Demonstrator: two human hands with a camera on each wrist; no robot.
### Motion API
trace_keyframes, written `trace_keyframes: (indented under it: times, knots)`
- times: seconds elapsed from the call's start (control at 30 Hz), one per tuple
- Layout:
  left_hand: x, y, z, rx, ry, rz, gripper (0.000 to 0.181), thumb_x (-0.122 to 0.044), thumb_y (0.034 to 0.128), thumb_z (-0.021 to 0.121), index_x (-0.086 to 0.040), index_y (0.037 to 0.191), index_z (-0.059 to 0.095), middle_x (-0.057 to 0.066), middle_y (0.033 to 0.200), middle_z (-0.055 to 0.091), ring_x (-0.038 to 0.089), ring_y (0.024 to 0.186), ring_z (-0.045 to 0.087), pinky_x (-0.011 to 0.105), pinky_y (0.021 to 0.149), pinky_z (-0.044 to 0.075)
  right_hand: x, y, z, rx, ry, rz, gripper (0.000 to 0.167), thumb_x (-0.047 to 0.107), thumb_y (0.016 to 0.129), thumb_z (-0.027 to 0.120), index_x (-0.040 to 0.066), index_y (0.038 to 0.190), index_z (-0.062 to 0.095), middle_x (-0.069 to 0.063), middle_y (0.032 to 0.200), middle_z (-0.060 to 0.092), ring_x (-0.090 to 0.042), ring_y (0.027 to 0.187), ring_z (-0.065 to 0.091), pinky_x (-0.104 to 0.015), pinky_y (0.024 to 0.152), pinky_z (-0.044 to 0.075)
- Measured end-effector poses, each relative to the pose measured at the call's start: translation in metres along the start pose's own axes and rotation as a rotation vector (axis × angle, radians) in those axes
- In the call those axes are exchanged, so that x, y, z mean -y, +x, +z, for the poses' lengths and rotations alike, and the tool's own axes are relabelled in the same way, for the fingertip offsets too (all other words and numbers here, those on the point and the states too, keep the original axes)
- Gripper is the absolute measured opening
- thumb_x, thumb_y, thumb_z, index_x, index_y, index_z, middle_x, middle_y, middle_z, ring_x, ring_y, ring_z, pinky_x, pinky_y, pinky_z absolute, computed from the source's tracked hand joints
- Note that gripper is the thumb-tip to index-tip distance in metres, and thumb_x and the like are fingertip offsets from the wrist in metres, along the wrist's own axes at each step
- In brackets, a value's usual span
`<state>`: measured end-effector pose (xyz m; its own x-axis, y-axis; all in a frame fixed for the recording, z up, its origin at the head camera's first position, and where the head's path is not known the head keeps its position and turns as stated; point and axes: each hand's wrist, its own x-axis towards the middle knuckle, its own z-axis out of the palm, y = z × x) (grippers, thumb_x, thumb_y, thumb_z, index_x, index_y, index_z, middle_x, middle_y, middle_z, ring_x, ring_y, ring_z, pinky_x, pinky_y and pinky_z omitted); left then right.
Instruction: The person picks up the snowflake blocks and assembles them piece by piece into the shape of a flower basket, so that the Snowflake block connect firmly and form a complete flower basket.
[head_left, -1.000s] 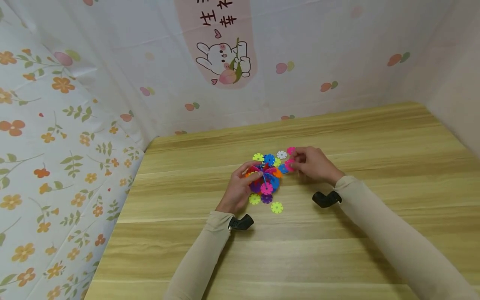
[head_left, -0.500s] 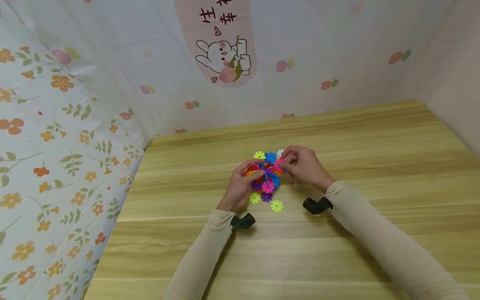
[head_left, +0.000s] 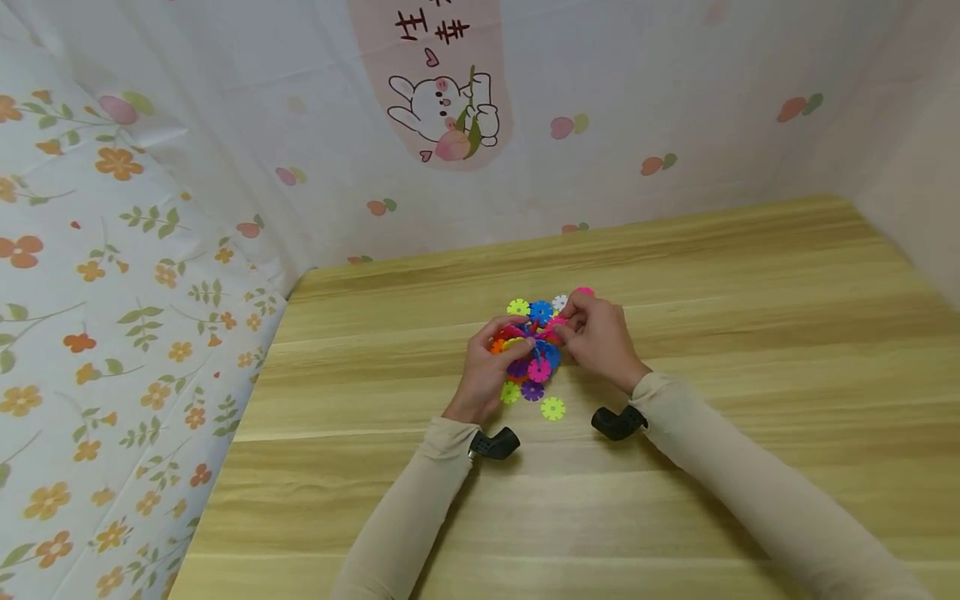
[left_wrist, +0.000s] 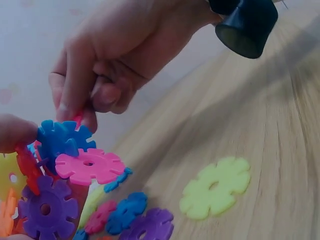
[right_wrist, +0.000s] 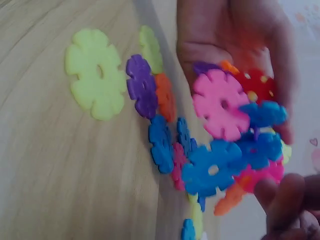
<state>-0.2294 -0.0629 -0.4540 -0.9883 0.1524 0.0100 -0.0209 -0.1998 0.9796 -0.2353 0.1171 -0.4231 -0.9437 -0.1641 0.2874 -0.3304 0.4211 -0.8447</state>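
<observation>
Cluster of notched discs [right_wrist: 240, 155], blue, pink, purple, red and orange, raised over a wooden table [head_left: 750, 333] between two hands. At far left in the head view, flowered cloth [head_left: 150, 292], cut off by the edge; next along, white cloth [head_left: 442, 108] with a rabbit print, lettering cropped at the top. Then the left hand [head_left: 483, 371], thumb in front, fingers bent round the cluster and partly hidden behind it; at the wrist, a black mount [head_left: 497, 443]. Around and below the cluster, loose on the table, left to right: near yellow disc [head_left: 509, 392], far yellow disc [head_left: 519, 308], purple disc [head_left: 532, 391], blue disc [head_left: 542, 312], lone yellow disc [head_left: 552, 408] set apart, white disc [head_left: 560, 302] partly covered. More discs beneath the cluster, overlapping, hard to count. At the cluster's right edge, a pink disc [head_left: 557, 322], pinched between thumb and forefinger of the right hand [head_left: 606, 337]; only a sliver of pink showing in the left wrist view. Cannot tell whether slotted in or merely touching. Just past those fingers, another pink disc [head_left: 585, 292], mostly hidden. Farthest right, beige sleeve [head_left: 757, 475], running out of frame.
</observation>
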Motion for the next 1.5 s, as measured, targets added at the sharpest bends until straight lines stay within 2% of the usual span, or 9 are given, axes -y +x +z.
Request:
trace_keyframes:
  times: [0.2, 0.47, 0.63, 0.8, 0.9, 1.0, 1.17, 1.33, 1.5]
  knots:
    - [-0.001, 0.000, -0.005, 0.011, 0.003, -0.018, 0.030, -0.007, 0.0836, 0.069, -0.009, 0.113, 0.065, 0.008, 0.120, 0.050, 0.023, 0.098, 0.054, 0.032, 0.081, 0.049, -0.002, 0.001, -0.001, 0.113, 0.069, 0.067, 0.012, 0.001, 0.086, 0.064, 0.001, 0.087, 0.052, -0.015, 0.068, 0.065, -0.032, 0.048, 0.058, -0.029, 0.042, 0.046]
    - [-0.002, 0.001, -0.016, -0.002, -0.152, -0.055, 0.031, -0.007, 0.0865, 0.065, -0.004, 0.117, 0.060, 0.009, 0.114, 0.048, 0.020, 0.091, 0.056, 0.034, 0.078, 0.051, -0.003, -0.004, -0.006, 0.187, -0.006, 0.106, 0.012, 0.014, 0.090, 0.061, 0.005, 0.095, 0.056, -0.013, 0.074, 0.065, -0.028, 0.053, 0.059, -0.032, 0.047, 0.046]
    - [-0.003, 0.001, -0.018, 0.001, -0.198, -0.051, 0.028, -0.011, 0.0922, 0.058, -0.002, 0.119, 0.057, 0.010, 0.116, 0.049, 0.020, 0.095, 0.053, 0.032, 0.079, 0.049, -0.002, -0.016, -0.005, 0.325, -0.194, 0.050, 0.012, 0.016, 0.086, 0.067, 0.008, 0.085, 0.058, -0.003, 0.066, 0.059, -0.016, 0.052, 0.054, -0.030, 0.049, 0.044]
    - [-0.003, 0.002, -0.019, -0.003, -0.242, -0.015, 0.026, -0.010, 0.0948, 0.053, 0.001, 0.118, 0.057, 0.009, 0.117, 0.051, 0.021, 0.097, 0.051, 0.031, 0.080, 0.048, 0.009, -0.031, 0.003, 0.470, -0.463, -0.034, 0.027, 0.030, 0.077, 0.077, 0.011, 0.075, 0.057, 0.006, 0.061, 0.051, -0.011, 0.055, 0.047, -0.028, 0.051, 0.040]
    - [-0.003, 0.002, -0.020, -0.007, -0.266, -0.001, 0.027, -0.008, 0.0921, 0.057, 0.004, 0.117, 0.058, 0.009, 0.113, 0.052, 0.020, 0.095, 0.052, 0.032, 0.080, 0.049, 0.016, -0.036, 0.010, 0.514, -0.574, -0.048, 0.032, 0.034, 0.071, 0.081, 0.011, 0.072, 0.058, 0.006, 0.061, 0.049, -0.012, 0.057, 0.046, -0.028, 0.050, 0.040]
    - [-0.003, 0.001, -0.020, 0.002, -0.279, -0.001, 0.029, -0.005, 0.0883, 0.062, 0.005, 0.115, 0.058, 0.008, 0.107, 0.054, 0.020, 0.093, 0.054, 0.034, 0.080, 0.050, 0.019, -0.038, 0.014, 0.534, -0.619, -0.037, 0.030, 0.028, 0.067, 0.082, 0.010, 0.072, 0.059, 0.005, 0.064, 0.050, -0.014, 0.058, 0.046, -0.029, 0.049, 0.039]
    - [-0.006, -0.001, -0.021, 0.050, -0.289, -0.002, 0.028, -0.005, 0.0905, 0.058, 0.005, 0.117, 0.057, 0.008, 0.107, 0.053, 0.020, 0.095, 0.051, 0.037, 0.079, 0.048, 0.019, -0.037, 0.016, 0.574, -0.581, -0.022, 0.028, 0.015, 0.066, 0.082, 0.010, 0.077, 0.056, 0.003, 0.068, 0.050, -0.015, 0.061, 0.045, -0.029, 0.051, 0.038]
    - [-0.008, -0.001, -0.021, 0.104, -0.272, 0.014, 0.030, -0.007, 0.0919, 0.056, 0.008, 0.118, 0.054, 0.012, 0.114, 0.051, 0.021, 0.096, 0.049, 0.032, 0.078, 0.047, 0.015, -0.036, 0.014, 0.596, -0.421, -0.025, 0.026, 0.002, 0.070, 0.075, 0.009, 0.078, 0.052, 0.002, 0.066, 0.046, -0.013, 0.060, 0.042, -0.026, 0.052, 0.036]
    - [-0.008, -0.002, -0.022, 0.065, -0.273, 0.026, 0.029, -0.008, 0.0903, 0.060, 0.012, 0.111, 0.054, 0.014, 0.112, 0.055, 0.021, 0.095, 0.050, 0.031, 0.077, 0.048, 0.007, -0.031, 0.007, 0.564, -0.229, -0.044, 0.017, -0.002, 0.076, 0.070, 0.007, 0.084, 0.058, 0.003, 0.068, 0.052, -0.011, 0.060, 0.047, -0.027, 0.054, 0.042]
